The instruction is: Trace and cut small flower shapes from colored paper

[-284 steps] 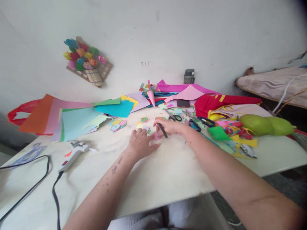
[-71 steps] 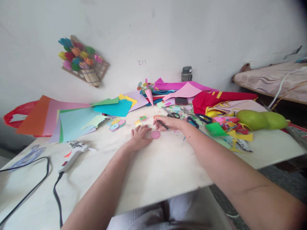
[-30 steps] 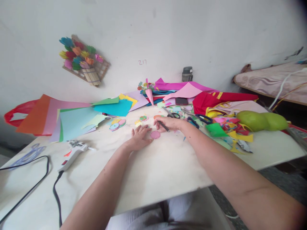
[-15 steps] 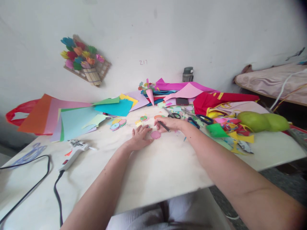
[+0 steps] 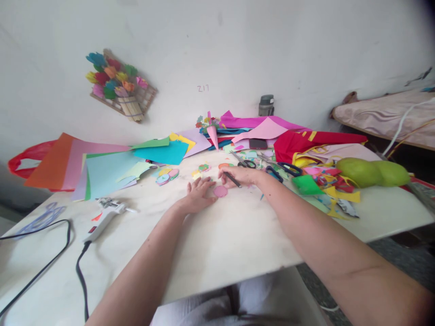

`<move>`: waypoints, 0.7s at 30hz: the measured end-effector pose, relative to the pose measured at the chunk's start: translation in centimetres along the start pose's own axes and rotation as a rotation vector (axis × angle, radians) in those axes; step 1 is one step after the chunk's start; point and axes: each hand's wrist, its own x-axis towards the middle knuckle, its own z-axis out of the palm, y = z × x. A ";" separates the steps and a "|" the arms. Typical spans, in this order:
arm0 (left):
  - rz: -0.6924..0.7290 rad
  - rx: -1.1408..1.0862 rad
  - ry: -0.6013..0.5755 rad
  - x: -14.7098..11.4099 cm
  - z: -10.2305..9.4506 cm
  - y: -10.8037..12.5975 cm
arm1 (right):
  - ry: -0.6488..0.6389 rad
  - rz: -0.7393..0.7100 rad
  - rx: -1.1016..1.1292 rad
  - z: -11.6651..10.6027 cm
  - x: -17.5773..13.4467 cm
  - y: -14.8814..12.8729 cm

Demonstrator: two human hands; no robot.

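Note:
A pink paper circle [image 5: 220, 192] lies flat on the white table [image 5: 217, 244], between my two hands. My left hand [image 5: 200, 194] rests on the tabletop with its fingers spread, the thumb at the circle's left edge. Fingers closed, my right hand [image 5: 234, 176] grips a dark pencil [image 5: 235, 180] just above the circle's right side; its tip is hidden by the fingers. Behind my left hand sit small flower-like paper cut-outs [image 5: 204, 167]. More pastel paper circles [image 5: 167, 176] lie in a loose pile to the left.
A glue gun [image 5: 105, 222] with a black cord lies at left. Coloured paper sheets [image 5: 112, 170] line the back. Scissors [image 5: 288, 169], paper scraps [image 5: 335, 188] and green fruit-like objects [image 5: 372, 173] are on the right. A bottle [image 5: 266, 105] stands against the wall.

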 end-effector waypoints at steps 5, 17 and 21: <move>0.015 0.006 0.001 0.0 0.1 -0.1 | -0.001 -0.007 -0.030 0.0 0.0 0.0; 0.026 0.013 -0.022 -0.4 -0.4 0.3 | 0.020 -0.027 -0.062 -0.1 0.2 0.2; 0.044 0.021 -0.027 -0.3 -0.4 0.1 | 0.061 -0.046 -0.154 -0.2 0.3 0.4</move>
